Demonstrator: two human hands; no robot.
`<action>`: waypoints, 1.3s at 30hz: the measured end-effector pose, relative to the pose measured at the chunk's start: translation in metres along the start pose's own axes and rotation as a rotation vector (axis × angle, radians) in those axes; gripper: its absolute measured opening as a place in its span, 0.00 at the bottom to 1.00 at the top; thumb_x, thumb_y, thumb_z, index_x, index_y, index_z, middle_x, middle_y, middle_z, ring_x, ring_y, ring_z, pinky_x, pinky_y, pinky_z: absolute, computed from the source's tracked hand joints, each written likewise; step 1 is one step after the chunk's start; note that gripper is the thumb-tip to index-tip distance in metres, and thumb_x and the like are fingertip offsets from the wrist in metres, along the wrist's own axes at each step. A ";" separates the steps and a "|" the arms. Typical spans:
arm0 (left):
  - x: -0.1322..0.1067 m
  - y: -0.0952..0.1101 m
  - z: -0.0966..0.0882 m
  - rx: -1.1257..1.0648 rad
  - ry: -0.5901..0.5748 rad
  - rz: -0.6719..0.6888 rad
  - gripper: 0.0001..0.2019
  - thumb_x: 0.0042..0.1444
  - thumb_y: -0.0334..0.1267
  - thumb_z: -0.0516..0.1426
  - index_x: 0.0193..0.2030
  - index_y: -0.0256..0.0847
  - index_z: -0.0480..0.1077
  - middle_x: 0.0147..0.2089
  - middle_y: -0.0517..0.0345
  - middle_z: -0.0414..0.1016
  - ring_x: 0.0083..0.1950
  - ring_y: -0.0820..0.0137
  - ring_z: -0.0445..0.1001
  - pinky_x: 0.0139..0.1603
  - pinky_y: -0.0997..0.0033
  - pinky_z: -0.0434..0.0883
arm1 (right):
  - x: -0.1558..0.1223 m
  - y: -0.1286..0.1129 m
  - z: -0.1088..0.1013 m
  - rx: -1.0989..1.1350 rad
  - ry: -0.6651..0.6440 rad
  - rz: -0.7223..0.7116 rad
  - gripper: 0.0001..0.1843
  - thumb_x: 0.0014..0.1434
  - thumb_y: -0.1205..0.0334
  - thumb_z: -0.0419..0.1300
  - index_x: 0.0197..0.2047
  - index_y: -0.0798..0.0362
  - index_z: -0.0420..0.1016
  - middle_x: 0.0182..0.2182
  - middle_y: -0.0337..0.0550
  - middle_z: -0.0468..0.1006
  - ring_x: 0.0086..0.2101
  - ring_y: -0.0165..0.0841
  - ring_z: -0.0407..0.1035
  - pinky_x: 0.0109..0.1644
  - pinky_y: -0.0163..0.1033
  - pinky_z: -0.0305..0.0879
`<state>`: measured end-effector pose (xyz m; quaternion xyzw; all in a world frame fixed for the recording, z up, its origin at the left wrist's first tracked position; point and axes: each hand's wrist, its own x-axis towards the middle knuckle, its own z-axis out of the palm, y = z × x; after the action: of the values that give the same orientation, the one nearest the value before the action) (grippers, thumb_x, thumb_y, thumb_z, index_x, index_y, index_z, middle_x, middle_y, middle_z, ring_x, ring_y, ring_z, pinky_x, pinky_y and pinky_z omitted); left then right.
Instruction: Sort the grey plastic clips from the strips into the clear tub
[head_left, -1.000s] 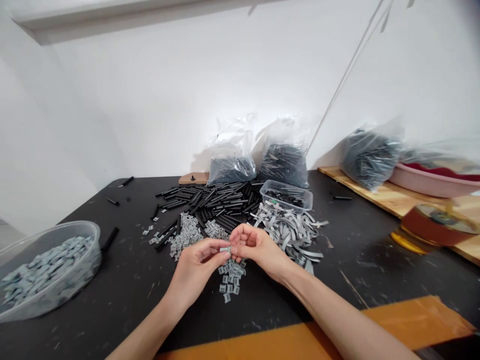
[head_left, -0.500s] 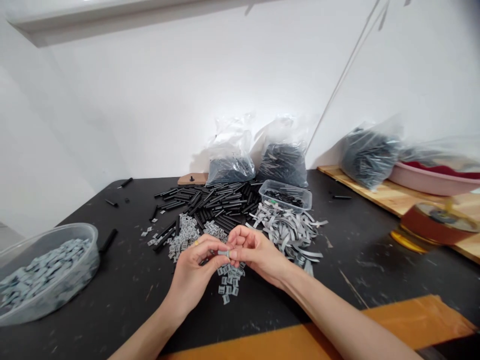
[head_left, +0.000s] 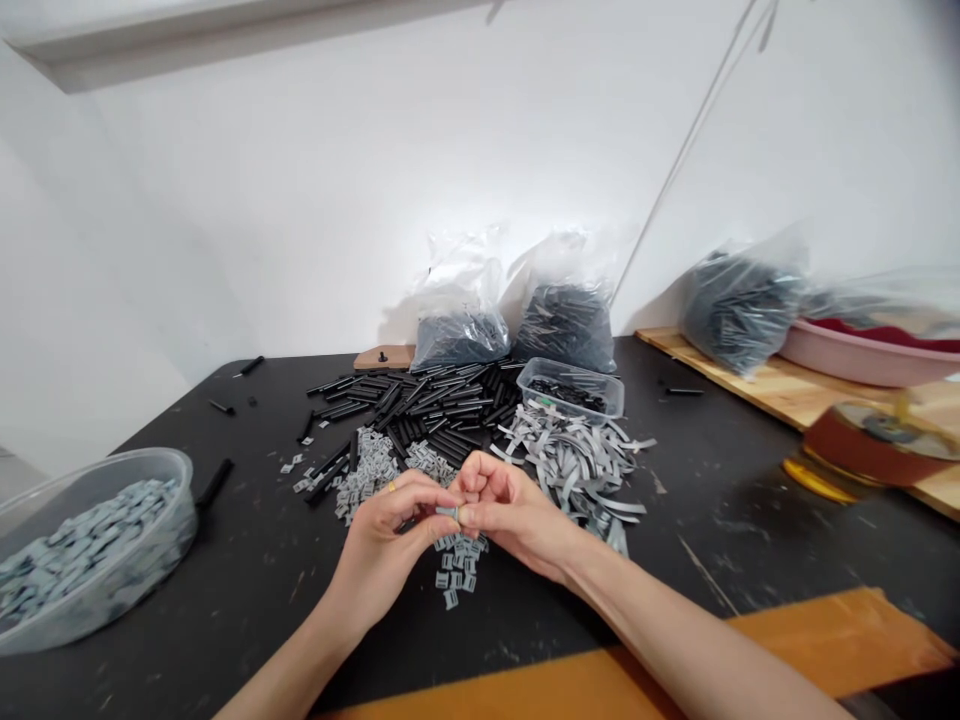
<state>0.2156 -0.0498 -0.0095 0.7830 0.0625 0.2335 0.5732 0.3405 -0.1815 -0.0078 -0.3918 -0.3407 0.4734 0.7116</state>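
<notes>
Pinched between my two hands, in the middle of the view, is a small grey plastic piece (head_left: pixel 448 512). My left hand (head_left: pixel 394 530) grips its left side with thumb and forefinger. The fingertips of my right hand (head_left: pixel 514 510) close on its right end and cover much of it. Under the hands lie small grey buckle-like clips (head_left: pixel 452 578), and more grey clips (head_left: pixel 369 465) form a heap behind the left hand. Short black tubes (head_left: pixel 420 400) are piled farther back. Grey strips (head_left: pixel 577 455) lie heaped beyond the right hand.
A clear tub (head_left: pixel 169 520) of grey pieces stands at the left. Behind the piles are a clear box (head_left: pixel 574 388) and two plastic bags (head_left: pixel 566 320) of black parts. On the right, a tape roll (head_left: pixel 874 440) sits by a wooden board (head_left: pixel 675 350). Orange tape (head_left: pixel 817 640) crosses the front edge.
Both hands stay almost in place, still pinching the small grey piece. The right fingers have shifted slightly against it. The camera view has moved a little.
</notes>
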 end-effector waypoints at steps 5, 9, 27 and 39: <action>-0.002 0.003 0.000 -0.112 0.013 -0.046 0.03 0.54 0.36 0.62 0.37 0.42 0.73 0.36 0.59 0.73 0.36 0.69 0.74 0.40 0.73 0.70 | -0.001 -0.003 0.002 0.017 -0.047 -0.022 0.18 0.49 0.66 0.70 0.35 0.54 0.62 0.31 0.38 0.70 0.26 0.23 0.61 0.32 0.31 0.54; -0.004 0.004 0.002 -0.141 0.054 -0.048 0.05 0.54 0.35 0.62 0.34 0.43 0.69 0.35 0.61 0.71 0.37 0.72 0.72 0.40 0.74 0.70 | -0.001 -0.004 0.002 0.031 -0.080 -0.042 0.18 0.50 0.67 0.69 0.35 0.54 0.60 0.29 0.37 0.69 0.26 0.23 0.59 0.31 0.31 0.52; -0.001 0.008 -0.001 -0.124 -0.062 -0.129 0.06 0.56 0.39 0.60 0.37 0.41 0.70 0.40 0.55 0.72 0.42 0.68 0.72 0.43 0.71 0.70 | 0.002 0.000 -0.004 -0.098 -0.047 -0.092 0.23 0.46 0.63 0.72 0.33 0.53 0.59 0.30 0.35 0.69 0.28 0.24 0.61 0.33 0.30 0.57; -0.002 0.008 -0.002 -0.111 -0.014 -0.155 0.06 0.57 0.40 0.59 0.38 0.41 0.69 0.34 0.59 0.74 0.36 0.70 0.73 0.41 0.71 0.71 | 0.004 -0.002 -0.005 -0.219 0.024 -0.113 0.20 0.46 0.63 0.72 0.34 0.54 0.64 0.31 0.36 0.70 0.32 0.26 0.65 0.38 0.33 0.62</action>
<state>0.2112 -0.0516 -0.0025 0.7443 0.1056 0.1862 0.6326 0.3469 -0.1798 -0.0083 -0.4530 -0.4034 0.3879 0.6940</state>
